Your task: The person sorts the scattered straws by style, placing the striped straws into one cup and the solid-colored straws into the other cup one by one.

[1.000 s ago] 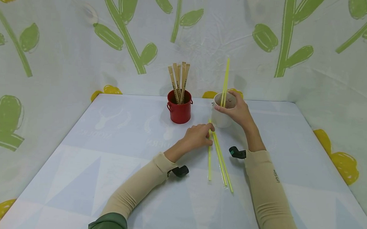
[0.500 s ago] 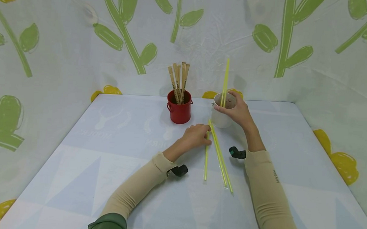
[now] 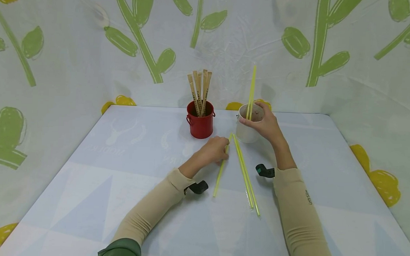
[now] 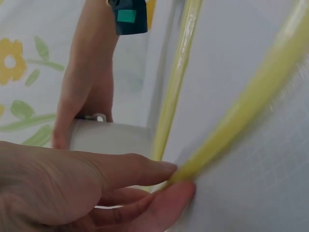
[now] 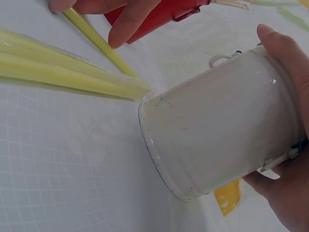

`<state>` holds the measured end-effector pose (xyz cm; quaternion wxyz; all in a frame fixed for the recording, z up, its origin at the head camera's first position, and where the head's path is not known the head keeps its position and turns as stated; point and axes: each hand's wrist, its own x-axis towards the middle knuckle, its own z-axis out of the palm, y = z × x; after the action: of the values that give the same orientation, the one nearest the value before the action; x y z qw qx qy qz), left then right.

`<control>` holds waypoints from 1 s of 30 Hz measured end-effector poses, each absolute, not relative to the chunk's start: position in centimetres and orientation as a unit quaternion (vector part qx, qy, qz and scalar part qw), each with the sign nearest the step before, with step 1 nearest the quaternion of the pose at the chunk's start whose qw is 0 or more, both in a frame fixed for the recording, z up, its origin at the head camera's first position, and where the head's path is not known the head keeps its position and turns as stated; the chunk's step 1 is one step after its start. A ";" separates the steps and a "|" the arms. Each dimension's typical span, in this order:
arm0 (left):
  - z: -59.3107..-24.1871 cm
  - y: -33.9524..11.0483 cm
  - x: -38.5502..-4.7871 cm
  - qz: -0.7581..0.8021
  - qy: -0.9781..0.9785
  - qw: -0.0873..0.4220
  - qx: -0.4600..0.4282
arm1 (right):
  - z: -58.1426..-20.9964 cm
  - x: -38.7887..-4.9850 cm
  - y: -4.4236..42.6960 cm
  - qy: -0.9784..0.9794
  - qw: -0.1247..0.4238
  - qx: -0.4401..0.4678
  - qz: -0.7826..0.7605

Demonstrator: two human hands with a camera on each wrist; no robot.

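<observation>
My left hand (image 3: 213, 150) pinches a thin yellow straw (image 3: 219, 179) between thumb and fingers. In the left wrist view that straw (image 4: 241, 113) slants away from the fingertips. Beside it on the table lie further yellow straws (image 3: 245, 171) in clear wrappers, their far ends near the white bucket (image 3: 247, 134). My right hand (image 3: 267, 124) holds this bucket by its rim, thumb at the near side. Yellow straws (image 3: 252, 88) stand upright inside it. The right wrist view shows the bucket's side (image 5: 217, 125) and small handle fittings; its inside is hidden there.
Left of the white bucket stands a red bucket (image 3: 201, 127) holding several paper-wrapped sticks (image 3: 199, 91). A pale patterned cloth (image 3: 87, 199) covers the table. A leaf-printed curtain (image 3: 248, 39) hangs behind the table's back edge.
My left hand has shifted left and drawn one straw away from the others, its near end swinging left. The right hand and white bucket have stayed in place.
</observation>
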<state>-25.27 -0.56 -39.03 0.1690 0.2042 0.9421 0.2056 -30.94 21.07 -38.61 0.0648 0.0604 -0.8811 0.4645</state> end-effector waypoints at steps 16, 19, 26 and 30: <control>-38.4 -1.2 -25.5 0.167 0.942 0.205 0.206 | -38.6 -30.8 21.0 -0.883 0.068 0.063 0.459; -38.4 -1.3 -25.4 0.171 0.942 0.206 0.201 | -38.6 -30.9 21.0 -0.883 0.069 0.064 0.460; -38.4 -1.3 -25.3 0.173 0.943 0.203 0.197 | -38.5 -30.9 21.0 -0.885 0.064 0.063 0.456; -38.6 -1.2 -25.4 0.174 0.943 0.208 0.192 | -38.4 -30.8 21.0 -0.884 0.063 0.061 0.459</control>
<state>-25.41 -1.18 -38.60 0.2077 0.1915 0.9433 0.1744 -30.82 21.03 -38.44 0.0633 0.0611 -0.8839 0.4594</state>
